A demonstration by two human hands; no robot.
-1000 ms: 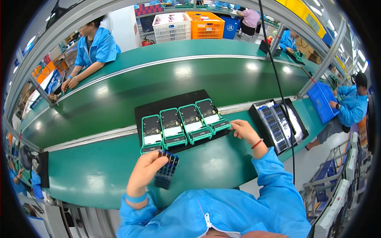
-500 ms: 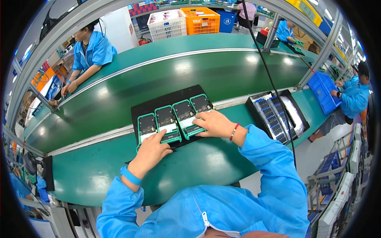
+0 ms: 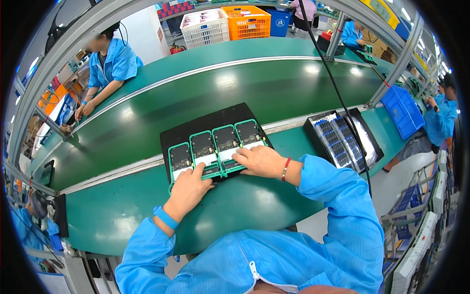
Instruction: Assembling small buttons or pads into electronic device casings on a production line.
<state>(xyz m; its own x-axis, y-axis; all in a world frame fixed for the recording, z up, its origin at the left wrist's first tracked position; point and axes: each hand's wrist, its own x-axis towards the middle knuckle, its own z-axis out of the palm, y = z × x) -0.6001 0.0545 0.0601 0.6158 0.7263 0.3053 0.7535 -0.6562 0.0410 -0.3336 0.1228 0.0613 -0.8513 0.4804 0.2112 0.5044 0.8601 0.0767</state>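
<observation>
Several green-framed units with black upper parts and white strips lie side by side on a black mat. My left hand is over the lower ends of the leftmost unit and the second unit, its index finger stretched toward the second one's white strip. Bent but apart, the fingers of my right hand rest on the white strip of the third unit. Just beyond that hand is the rightmost unit. My palms cover parts of the lower frames.
A black tray of blue-and-silver parts stands at right, with a black cable hanging across it. Beyond is a blue bin. A green conveyor belt runs behind the mat. Co-workers in blue sit at left and right.
The third unit has come down against the second, closing the step between them. My right hand has moved slightly left and down. A dark, green-edged item now shows at the belt's far left.
</observation>
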